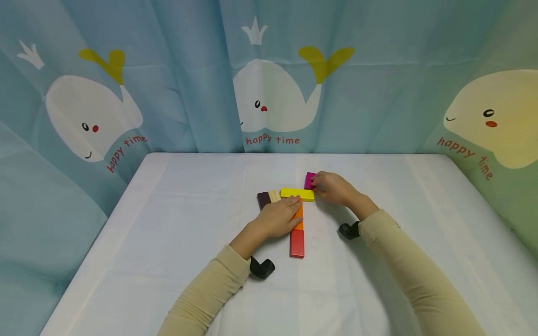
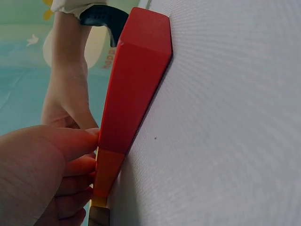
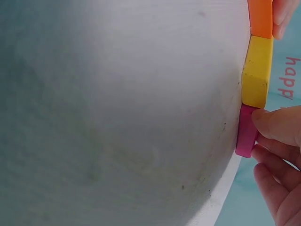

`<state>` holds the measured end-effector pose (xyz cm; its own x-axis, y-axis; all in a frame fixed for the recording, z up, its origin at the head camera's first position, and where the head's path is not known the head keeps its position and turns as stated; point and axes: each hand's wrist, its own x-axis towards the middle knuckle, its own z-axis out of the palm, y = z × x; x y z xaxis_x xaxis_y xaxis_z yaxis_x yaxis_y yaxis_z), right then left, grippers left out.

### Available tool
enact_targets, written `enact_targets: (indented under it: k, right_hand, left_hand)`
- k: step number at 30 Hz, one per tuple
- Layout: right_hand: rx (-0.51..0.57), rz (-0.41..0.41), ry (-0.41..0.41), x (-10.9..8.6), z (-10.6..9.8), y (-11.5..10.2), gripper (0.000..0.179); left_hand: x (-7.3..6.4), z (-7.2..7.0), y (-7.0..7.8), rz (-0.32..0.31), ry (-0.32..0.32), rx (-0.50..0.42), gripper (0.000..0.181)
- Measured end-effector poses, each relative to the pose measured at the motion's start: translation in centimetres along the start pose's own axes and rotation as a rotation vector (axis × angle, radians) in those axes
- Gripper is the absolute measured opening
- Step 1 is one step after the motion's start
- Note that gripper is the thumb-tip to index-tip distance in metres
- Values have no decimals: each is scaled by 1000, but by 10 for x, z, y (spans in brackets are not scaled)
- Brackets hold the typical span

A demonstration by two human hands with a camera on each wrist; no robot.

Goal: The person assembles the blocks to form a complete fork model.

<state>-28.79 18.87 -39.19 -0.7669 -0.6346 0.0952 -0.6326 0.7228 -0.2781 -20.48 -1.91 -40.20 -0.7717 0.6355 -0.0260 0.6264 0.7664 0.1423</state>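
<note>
Curtain (image 1: 201,93) reads "happy time". Toward counter's (image 1: 189,196) far edge, right grip (image 1: 335,189) pinches magenta block (image 3: 247,132) touching yellow block (image 3: 257,73); left grip (image 1: 275,218), relaxed, rests on orange block (image 3: 260,19).

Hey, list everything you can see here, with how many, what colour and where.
Table: one, white, under the blocks
Curtain: blue-green, behind the table
Whale prints: three, white, on the curtain
Red block: one, red, nearest the person
Orange block: one, orange, beyond the red block
Yellow block: one, yellow, crosswise beyond the orange block
Magenta block: one, magenta, at the yellow block's far right
Cream pieces: count unclear, cream, left of the yellow block
Dark block: one, dark brown, left of the cream pieces
Wrist devices: two, black, one by each wrist
Sleeves: two, beige, on the forearms
Left hand: one, bare, on the orange block
Right hand: one, bare, pinching the magenta block
</note>
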Motion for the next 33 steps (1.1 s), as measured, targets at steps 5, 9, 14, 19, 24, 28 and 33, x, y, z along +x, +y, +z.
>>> enact_targets:
  k: [5,9,14,19,24,28,33]
  right_hand:
    - [7,0,1,0,-1,-1,17]
    - [9,-21,15,-1,-1,-1,16]
    - [15,-30,26,-1,0,0,15]
    - [9,-25,14,-2,0,0,17]
    - [4,-13,15,-3,1,0,20]
    - [6,-2,18,-3,1,-1,21]
    - [-3,9,5,-3,0,-3,21]
  left_hand:
    - [0,1,0,4,12,4,51]
    - [1,1,0,4,10,5,52]
    - [2,3,-1,-1,6,10,51]
    - [2,4,-1,1,4,17,52]
    - [2,3,-1,8,-5,26,52]
    - [2,2,-1,13,-2,33,52]
    - [2,2,-1,13,-3,37,52]
